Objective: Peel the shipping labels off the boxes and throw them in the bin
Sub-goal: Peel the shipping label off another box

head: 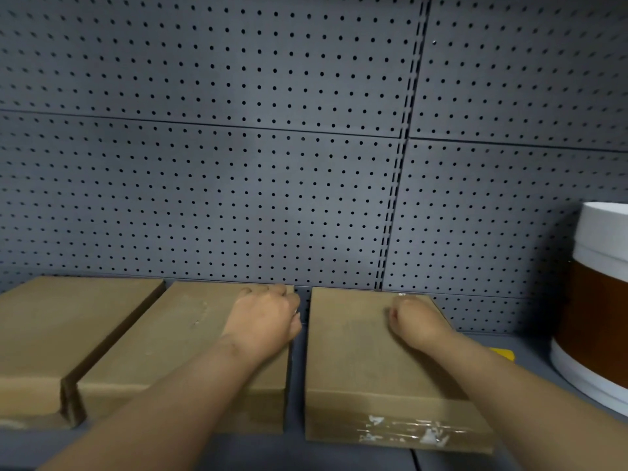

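Three cardboard boxes are seen low in the frame. The left hand (263, 314) is curled on the middle box (190, 341), the right hand (413, 317) fisted on the right box (367, 362), where label scraps (404, 431) are stuck at its lower front; whether anything is gripped cannot be told.

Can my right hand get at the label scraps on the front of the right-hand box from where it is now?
Probably yes. The right hand rests on top of the right-hand box, and nothing blocks the label scraps on its front face.
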